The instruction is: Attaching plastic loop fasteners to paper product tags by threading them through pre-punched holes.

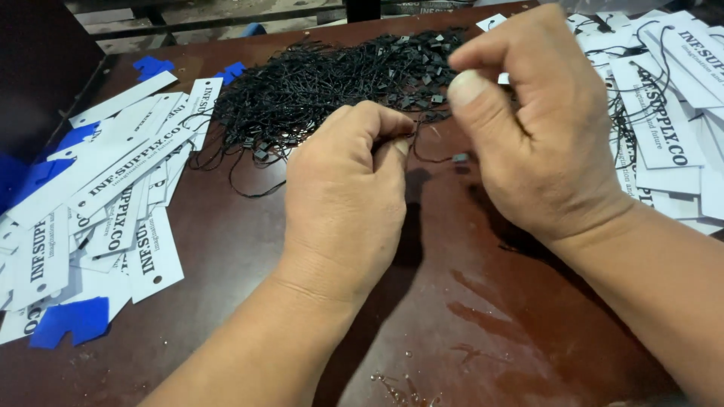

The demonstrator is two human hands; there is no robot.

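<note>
Between the two hands, just above the table, a thin black string [426, 154] runs from a pinch to a small black plastic lock piece [460, 157] lying on the wood. Left hand [343, 200] is curled almost into a fist, thumb and forefinger tips pressed together on one end of the string; the other fingers are tucked under, so I cannot tell if they hold anything more. Right hand [539, 132] hovers slightly higher, fingers bent and bunched, thumb [471, 94] forward; it seems to be nipping the other end of the same string, but the contact is hidden behind the thumb, so the grip is a judgement only. Likely held close and taut so the fine cord can be handled without tangling.

Just behind the fingers sits a big tangled heap of black strings [324, 87] with many little lock pieces mixed in, within easy reach of both hands. Left of it, a loose fanned pile of white card tags [113, 203] with dark print and punched holes, plus some blue card pieces [72, 320] among and under them. Far right, a second pile of white tags with strings attached [664, 98], kept apart from the bare ones, probably to sort them. All rests on a dark brown table [249, 249], worn and scuffed near the front edge.
</note>
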